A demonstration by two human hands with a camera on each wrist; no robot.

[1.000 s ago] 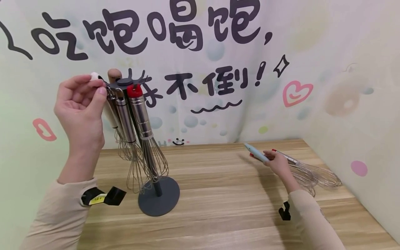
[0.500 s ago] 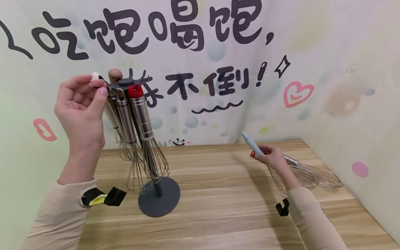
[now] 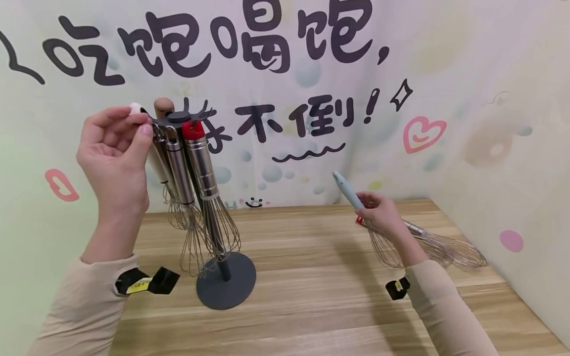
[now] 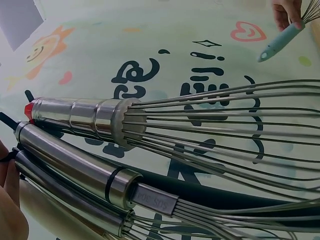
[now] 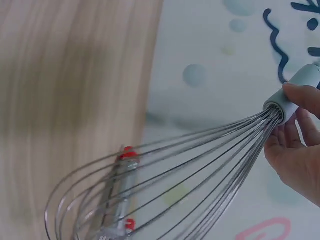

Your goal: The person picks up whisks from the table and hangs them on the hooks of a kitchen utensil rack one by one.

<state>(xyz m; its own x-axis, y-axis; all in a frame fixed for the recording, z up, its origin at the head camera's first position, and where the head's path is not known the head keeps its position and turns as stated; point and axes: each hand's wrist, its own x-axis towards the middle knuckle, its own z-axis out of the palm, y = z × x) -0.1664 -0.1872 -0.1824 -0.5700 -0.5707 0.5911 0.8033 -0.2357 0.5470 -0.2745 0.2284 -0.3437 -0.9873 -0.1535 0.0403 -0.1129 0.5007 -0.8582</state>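
Observation:
Dark grey whisk stand (image 3: 231,291) stands at left, hung with several whisks. Among them is a steel-handled whisk (image 3: 203,163) with a red end cap, also large in the left wrist view. My left hand (image 3: 116,143) is at the stand's top, thumb and fingers pinching around a hook's end beside a white tip (image 3: 135,109); exactly what lies between them is partly hidden. Over the right side of the table, my right hand (image 3: 382,216) grips a light blue whisk (image 3: 347,190) low on its handle. Its handle tilts up to the left, and its wires hang below the hand.
Other whisks (image 3: 454,249) with red-tipped steel handles lie on the wooden table (image 3: 303,296) at right, beneath and behind my right hand. A printed cloth wall (image 3: 276,123) rises behind the table's back edge, and another wall stands along the right.
My right hand has lifted the light blue whisk up and leftward, away from the lying whisks; its handle now points more steeply upward. My left hand and the stand have stayed put.

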